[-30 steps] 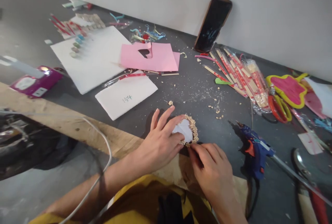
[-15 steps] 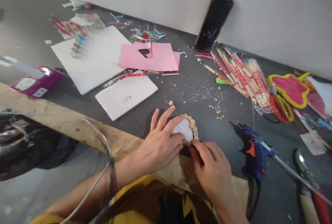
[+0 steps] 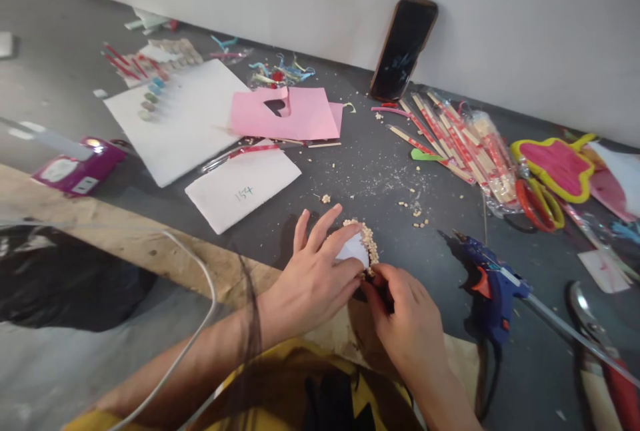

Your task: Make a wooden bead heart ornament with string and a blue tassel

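A small white paper shape [image 3: 354, 252] lies near the table's front edge, rimmed with small beige bits [image 3: 369, 239] that look like cut pieces of wooden stick. Across its left side rests my left hand [image 3: 317, 271]; thumb and index finger hold the shape while the other fingers are spread. My right hand [image 3: 407, 318] is closed in a pinch at the rim's lower right. Whatever lies between its fingertips is hidden. Beyond the left fingers sits a little clump of beige bits [image 3: 326, 198]. To the right, a blue glue gun [image 3: 495, 291] lies on its side.
Folded white paper marked 154 [image 3: 243, 194], pink paper [image 3: 287, 114] and a white sheet [image 3: 175, 121] lie at left. A phone [image 3: 404, 48] leans on the wall. Wrapped chopsticks [image 3: 450, 134], scissors [image 3: 540, 203] and pruning shears [image 3: 593, 331] are at right. A white cable [image 3: 207, 271] crosses my left forearm.
My right fingertips have shifted slightly up along the rim and cover more of its lower right. My left hand keeps its hold. The whole view has shifted a little.
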`<state>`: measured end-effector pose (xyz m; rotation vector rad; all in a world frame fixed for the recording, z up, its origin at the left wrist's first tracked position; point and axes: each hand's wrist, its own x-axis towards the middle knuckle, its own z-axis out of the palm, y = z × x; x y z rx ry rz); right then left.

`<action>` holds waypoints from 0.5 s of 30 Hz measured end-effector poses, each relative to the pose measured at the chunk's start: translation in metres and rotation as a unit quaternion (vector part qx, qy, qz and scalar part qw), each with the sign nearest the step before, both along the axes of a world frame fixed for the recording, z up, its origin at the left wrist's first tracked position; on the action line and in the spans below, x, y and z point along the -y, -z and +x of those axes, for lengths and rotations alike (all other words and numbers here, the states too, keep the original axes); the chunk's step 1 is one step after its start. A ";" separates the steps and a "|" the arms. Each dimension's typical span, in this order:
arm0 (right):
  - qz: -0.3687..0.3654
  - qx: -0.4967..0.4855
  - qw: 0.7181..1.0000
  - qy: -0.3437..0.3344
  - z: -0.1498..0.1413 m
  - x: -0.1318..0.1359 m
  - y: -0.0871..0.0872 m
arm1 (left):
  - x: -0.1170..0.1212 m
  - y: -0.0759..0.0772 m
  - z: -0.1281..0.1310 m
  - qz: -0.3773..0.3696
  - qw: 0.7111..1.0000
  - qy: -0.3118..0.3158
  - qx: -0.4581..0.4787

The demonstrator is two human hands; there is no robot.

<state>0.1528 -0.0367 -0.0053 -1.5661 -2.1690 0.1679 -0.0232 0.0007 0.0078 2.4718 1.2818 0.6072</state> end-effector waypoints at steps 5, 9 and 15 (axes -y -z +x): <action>-0.007 -0.024 1.000 0.000 0.003 0.002 -0.003 | 0.000 0.000 0.004 -0.005 1.000 -0.008 -0.004; -0.006 -0.036 0.999 0.033 0.012 0.004 -0.007 | 0.000 0.001 0.005 -0.011 1.000 -0.014 -0.005; -0.007 0.014 0.999 0.028 0.015 0.006 -0.004 | 0.000 0.005 0.005 -0.007 1.000 -0.016 -0.014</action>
